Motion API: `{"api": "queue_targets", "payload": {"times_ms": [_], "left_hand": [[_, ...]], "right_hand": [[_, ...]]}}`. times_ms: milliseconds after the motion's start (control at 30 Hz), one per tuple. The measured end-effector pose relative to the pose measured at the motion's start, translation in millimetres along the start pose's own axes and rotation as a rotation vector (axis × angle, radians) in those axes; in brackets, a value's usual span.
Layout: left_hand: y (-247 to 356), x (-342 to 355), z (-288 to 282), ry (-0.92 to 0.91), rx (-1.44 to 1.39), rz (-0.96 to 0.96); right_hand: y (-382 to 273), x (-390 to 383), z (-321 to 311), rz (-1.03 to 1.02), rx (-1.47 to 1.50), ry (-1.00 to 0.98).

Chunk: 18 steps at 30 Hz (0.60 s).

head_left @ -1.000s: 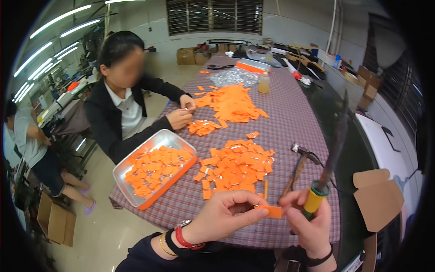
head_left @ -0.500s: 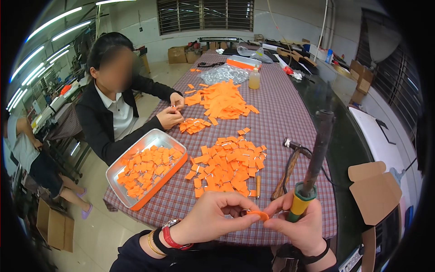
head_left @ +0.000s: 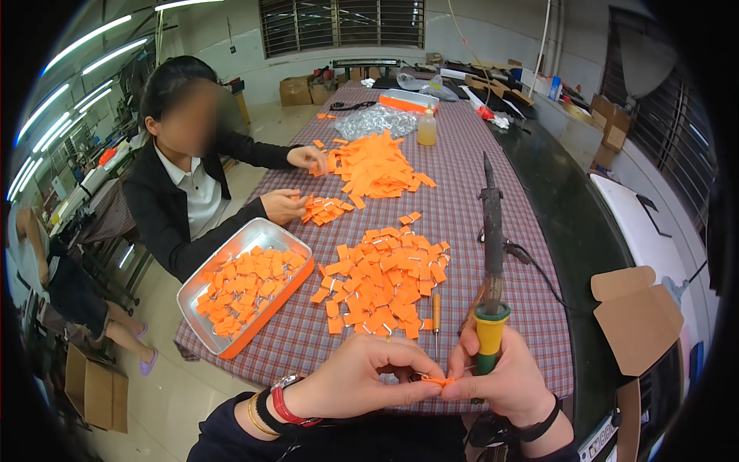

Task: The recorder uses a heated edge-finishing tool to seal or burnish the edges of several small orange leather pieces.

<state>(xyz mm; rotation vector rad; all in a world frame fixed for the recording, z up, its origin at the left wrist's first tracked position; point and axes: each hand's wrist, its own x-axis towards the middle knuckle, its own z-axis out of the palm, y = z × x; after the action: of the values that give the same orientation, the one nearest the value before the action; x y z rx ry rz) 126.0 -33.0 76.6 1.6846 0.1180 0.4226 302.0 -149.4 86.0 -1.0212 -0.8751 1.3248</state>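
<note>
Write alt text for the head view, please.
Both hands, left hand and right hand, pinch a small orange tag; the right also grips a soldering iron. Beyond lie a pile of orange tags and a metal tray on the checked table.

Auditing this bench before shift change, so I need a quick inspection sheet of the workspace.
Surface: checked tablecloth, crowded.
Job's things: small orange tag pinched between both hands; soldering iron upright.
Clutter: orange tag piles, metal tray of tags, bottle, awl.
Hands: left hand fingers on the tag; right hand grips iron handle and tag.
Cables: black cord on table.
Surroundings: co-worker sorting tags; cardboard boxes.
</note>
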Motion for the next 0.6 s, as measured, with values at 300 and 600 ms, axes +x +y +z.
{"api": "queue_targets", "payload": {"times_ms": [300, 600], "left_hand": [[-6.7, -2.2, 13.5, 0.108, -0.17, -0.106], [-8.5, 1.4, 9.1, 0.201, -0.212, -0.19]], "right_hand": [[10.7, 0.1, 1.7, -0.04, 0.08, 0.051], [12.5, -4.0, 7.8, -0.131, -0.062, 0.211]]}}
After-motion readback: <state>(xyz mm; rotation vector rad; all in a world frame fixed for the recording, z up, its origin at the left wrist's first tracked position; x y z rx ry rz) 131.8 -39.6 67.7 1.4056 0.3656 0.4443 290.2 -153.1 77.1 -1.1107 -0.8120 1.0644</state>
